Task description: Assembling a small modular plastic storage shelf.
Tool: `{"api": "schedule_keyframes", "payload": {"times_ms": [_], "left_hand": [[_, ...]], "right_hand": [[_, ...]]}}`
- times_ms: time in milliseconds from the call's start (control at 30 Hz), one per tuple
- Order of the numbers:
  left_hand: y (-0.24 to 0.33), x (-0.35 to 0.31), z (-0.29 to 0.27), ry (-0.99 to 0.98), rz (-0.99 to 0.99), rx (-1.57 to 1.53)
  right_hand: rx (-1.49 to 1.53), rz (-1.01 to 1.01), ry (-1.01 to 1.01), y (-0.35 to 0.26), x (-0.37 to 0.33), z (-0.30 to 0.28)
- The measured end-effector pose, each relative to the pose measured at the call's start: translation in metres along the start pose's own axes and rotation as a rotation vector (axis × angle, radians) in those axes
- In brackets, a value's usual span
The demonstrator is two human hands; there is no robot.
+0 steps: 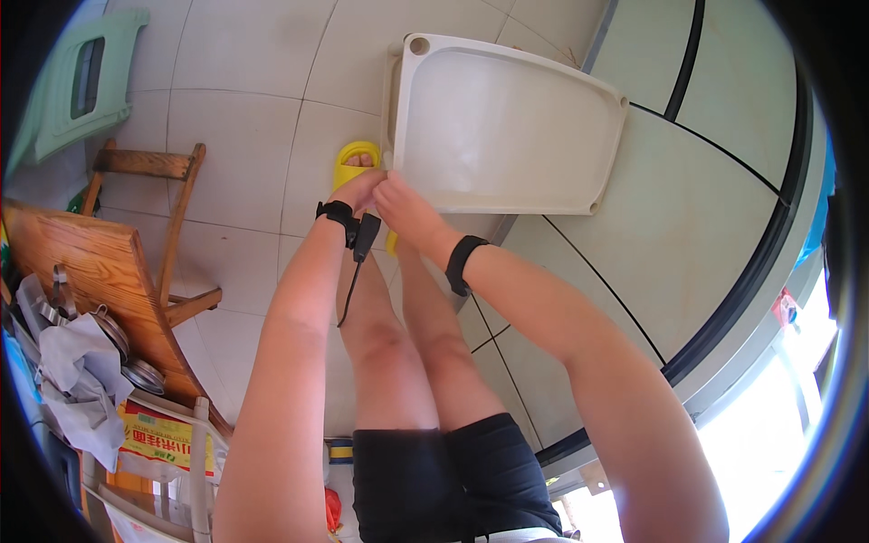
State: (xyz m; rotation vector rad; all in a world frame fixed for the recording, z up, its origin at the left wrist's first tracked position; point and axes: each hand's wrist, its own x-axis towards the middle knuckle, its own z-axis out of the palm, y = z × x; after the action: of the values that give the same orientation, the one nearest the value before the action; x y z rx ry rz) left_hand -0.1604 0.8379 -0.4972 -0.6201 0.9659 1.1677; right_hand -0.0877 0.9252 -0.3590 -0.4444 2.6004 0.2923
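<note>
My left hand (358, 191) and my right hand (403, 206) meet in front of me, fingers curled in and touching one another. Whatever they hold, if anything, is hidden between the fingers. Both hands overlap the near left corner of a white plastic rack (507, 127) with a raised rim; whether they touch it I cannot tell. A black strap with a small device (365, 237) and a hanging cable circles my left wrist. Around my right wrist goes a plain black band (463, 263).
Wooden furniture (81, 271) with a folding leg frame stands at left, holding metal pans and a crumpled pale bag (86, 380). Beyond it is a pale green plastic stool (90, 81). Tiled panels with black trim (625, 262) border the right. A yellow slipper (358, 154) shows behind my hands.
</note>
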Motion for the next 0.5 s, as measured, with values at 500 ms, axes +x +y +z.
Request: {"api": "schedule_keyframes", "payload": {"times_ms": [500], "left_hand": [[-0.018,0.019,-0.032,0.008,0.068,-0.243]], "right_hand": [[0.278,-0.263,0.046,0.030,0.029,-0.003]]}}
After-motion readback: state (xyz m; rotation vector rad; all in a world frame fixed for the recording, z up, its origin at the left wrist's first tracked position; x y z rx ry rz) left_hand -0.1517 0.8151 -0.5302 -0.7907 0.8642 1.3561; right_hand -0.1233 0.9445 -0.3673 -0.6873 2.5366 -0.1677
